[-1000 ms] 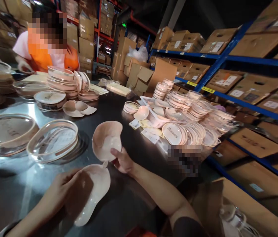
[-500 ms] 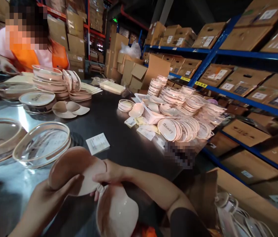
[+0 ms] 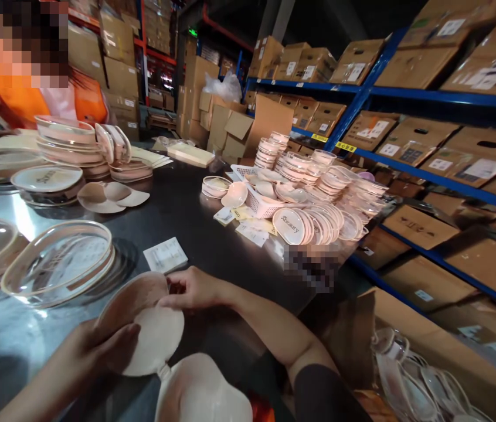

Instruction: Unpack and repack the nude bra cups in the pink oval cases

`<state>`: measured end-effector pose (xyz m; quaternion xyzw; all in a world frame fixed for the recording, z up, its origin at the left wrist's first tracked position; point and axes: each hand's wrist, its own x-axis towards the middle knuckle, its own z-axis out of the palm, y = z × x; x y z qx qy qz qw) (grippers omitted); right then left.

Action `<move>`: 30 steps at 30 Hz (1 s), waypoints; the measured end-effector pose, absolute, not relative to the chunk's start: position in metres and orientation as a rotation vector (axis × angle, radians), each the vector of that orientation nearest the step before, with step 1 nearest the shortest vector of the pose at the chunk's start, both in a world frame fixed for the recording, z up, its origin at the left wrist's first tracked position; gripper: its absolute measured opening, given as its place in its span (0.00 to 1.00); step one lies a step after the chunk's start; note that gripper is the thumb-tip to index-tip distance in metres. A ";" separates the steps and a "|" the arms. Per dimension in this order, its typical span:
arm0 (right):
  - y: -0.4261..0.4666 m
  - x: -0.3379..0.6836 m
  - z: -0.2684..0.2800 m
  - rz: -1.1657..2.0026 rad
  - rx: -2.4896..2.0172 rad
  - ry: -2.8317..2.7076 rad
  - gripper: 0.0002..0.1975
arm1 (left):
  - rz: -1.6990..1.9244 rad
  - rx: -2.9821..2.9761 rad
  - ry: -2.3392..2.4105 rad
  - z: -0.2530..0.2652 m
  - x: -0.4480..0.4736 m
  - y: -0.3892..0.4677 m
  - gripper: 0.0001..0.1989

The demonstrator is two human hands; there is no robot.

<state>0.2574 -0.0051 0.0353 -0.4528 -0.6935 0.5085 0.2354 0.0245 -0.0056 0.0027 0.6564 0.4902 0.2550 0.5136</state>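
Observation:
A beige adhesive bra (image 3: 155,334) is held over the dark table, its two cups joined by a small centre clasp. My left hand (image 3: 102,343) grips the left edge of the upper cup, thumb across its inner face. At that cup's upper right rim, my right hand (image 3: 190,288) pinches the edge between thumb and fingers. The other cup hangs lower, toward the bottom of the view. Just beyond the cup lies a stack of white printed cards (image 3: 165,255). A clear oval case (image 3: 61,261) stands on the table to the left.
More oval cases (image 3: 67,143) and another adhesive bra (image 3: 111,196) sit at the left. A pink basket (image 3: 259,202) and many stacked cases (image 3: 312,225) crowd the far right. A co-worker (image 3: 41,99) is across the table. An open carton (image 3: 406,316) holds cases at lower right.
My right hand has moved from near the centre clasp up to the upper cup's rim. The bra's lower cup has shifted down and left. The whole view has turned slightly right.

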 end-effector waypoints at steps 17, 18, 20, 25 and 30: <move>0.097 0.412 0.167 0.511 -1.211 -0.450 0.13 | 1.357 1.027 1.148 -0.001 0.011 0.006 0.33; 0.100 0.426 0.174 0.503 -1.236 -0.426 0.13 | 1.390 1.024 1.147 0.001 0.012 0.007 0.35; 0.102 0.442 0.173 0.524 -1.299 -0.401 0.12 | 1.457 1.041 1.158 0.004 0.012 0.010 0.37; 0.100 0.396 0.111 0.723 -1.440 -0.589 0.08 | 1.711 1.127 1.386 -0.007 0.004 0.027 0.40; 0.096 0.270 0.036 1.039 -1.405 -1.097 0.07 | 1.630 0.942 1.822 -0.025 -0.017 0.055 0.36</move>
